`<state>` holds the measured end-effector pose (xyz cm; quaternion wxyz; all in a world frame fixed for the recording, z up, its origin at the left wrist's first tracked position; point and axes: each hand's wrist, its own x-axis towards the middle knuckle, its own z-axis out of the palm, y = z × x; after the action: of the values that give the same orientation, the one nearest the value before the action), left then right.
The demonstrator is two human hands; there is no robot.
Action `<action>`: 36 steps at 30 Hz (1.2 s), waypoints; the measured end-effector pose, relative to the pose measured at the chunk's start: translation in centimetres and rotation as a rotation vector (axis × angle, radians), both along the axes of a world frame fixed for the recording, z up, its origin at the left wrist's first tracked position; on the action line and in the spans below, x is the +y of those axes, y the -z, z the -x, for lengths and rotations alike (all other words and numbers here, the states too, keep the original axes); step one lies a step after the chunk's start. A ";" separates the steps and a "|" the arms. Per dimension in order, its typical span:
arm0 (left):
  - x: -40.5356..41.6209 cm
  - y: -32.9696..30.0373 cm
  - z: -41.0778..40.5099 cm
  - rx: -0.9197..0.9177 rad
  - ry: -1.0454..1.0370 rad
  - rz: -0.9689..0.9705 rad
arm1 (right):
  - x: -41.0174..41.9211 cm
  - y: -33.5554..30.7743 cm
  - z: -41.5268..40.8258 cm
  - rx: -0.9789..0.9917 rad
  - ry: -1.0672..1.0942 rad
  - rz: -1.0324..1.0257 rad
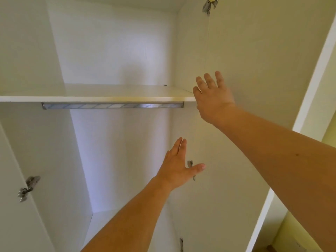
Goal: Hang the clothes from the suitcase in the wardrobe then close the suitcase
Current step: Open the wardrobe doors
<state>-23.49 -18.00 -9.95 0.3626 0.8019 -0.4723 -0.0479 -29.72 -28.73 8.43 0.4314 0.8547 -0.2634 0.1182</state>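
I look up into a white wardrobe [112, 51] with its doors swung out. A white shelf [94, 96] crosses it, and a flat metal hanging rail [112, 106] runs just under the shelf's front edge. Nothing hangs on the rail. My right hand [211, 99] is raised with fingers spread, at the shelf's right end by the right door. My left hand [177, 169] is lower, flat with fingers together, by the inner side of the right door. Both hands hold nothing. No suitcase or clothes are in view.
The right door [254, 79] stands beside my arms, with hinges at the top [210, 4] and lower down [190, 163]. The left door carries a hinge [29, 187]. A pale yellow-green wall [325, 99] shows at far right.
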 end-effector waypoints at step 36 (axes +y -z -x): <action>45.1 17.6 -1.8 0.504 -1.005 -0.298 | 35.8 31.4 -16.3 0.670 -0.870 -0.775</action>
<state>-21.65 27.10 -27.56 0.3252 0.9340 0.0789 -0.1254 -13.37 7.07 -22.96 0.0649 0.9666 0.2298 -0.0933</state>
